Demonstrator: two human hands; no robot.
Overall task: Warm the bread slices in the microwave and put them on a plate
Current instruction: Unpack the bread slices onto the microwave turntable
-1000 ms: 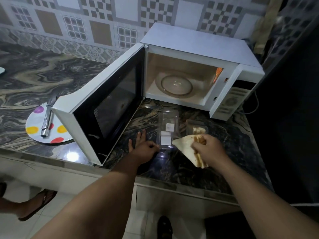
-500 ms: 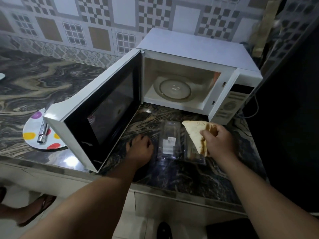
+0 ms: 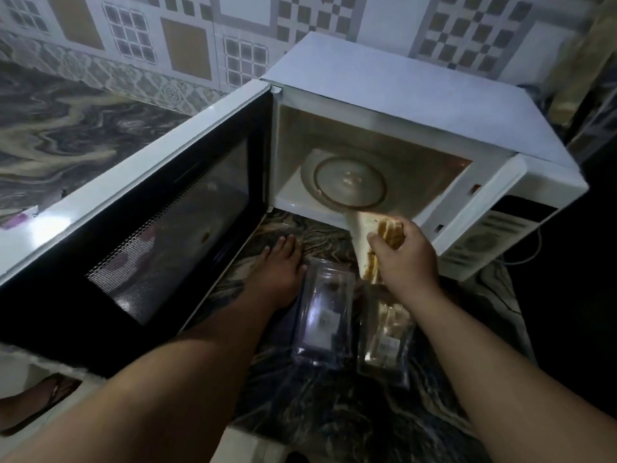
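Note:
My right hand (image 3: 402, 259) grips triangular bread slices (image 3: 362, 233), held just in front of the white microwave (image 3: 384, 105), at the lower edge of its opening. The microwave door (image 3: 140, 228) stands wide open to the left, and the glass turntable (image 3: 344, 182) inside is bare. My left hand (image 3: 278, 270) rests flat on the dark marble counter (image 3: 334, 412), fingers spread, holding nothing. Two clear plastic sandwich packs lie below my hands: the left pack (image 3: 324, 322) looks empty, while the right pack (image 3: 387, 342) still shows bread inside.
The open door covers the counter to the left and hides nearly all of the spotted plate there. The microwave's control panel (image 3: 480, 242) is at the right, with a cable behind it. A patterned tile wall (image 3: 187, 45) runs along the back. A sandalled foot (image 3: 30, 406) shows below left.
My right hand has lifted the bread slices from above the packs up toward the microwave opening. My left hand stayed on the counter and spread its fingers. The view has moved closer.

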